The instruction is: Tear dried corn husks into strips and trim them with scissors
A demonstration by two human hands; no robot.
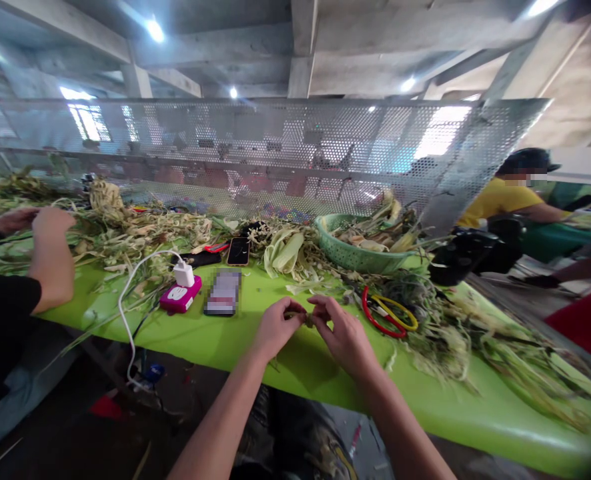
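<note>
My left hand point(275, 325) and my right hand point(343, 330) meet over the bright green table point(295, 363), fingers pinched together. Between the fingertips sits a small brownish piece of dried husk point(305, 317), held from both sides. Just right of my right hand lie red and yellow scissors point(388, 313). A phone with a blurred screen point(223, 292) lies to the left of my left hand.
Dried corn husks point(140, 230) pile along the table's back and at the right point(475, 333). A green basket point(360, 250) holds husks. A pink power bank with white charger point(180, 290), a second phone point(238, 251), a perforated metal screen point(275, 147). Another person's arms point(50, 257) left; a person in yellow point(505, 200) right.
</note>
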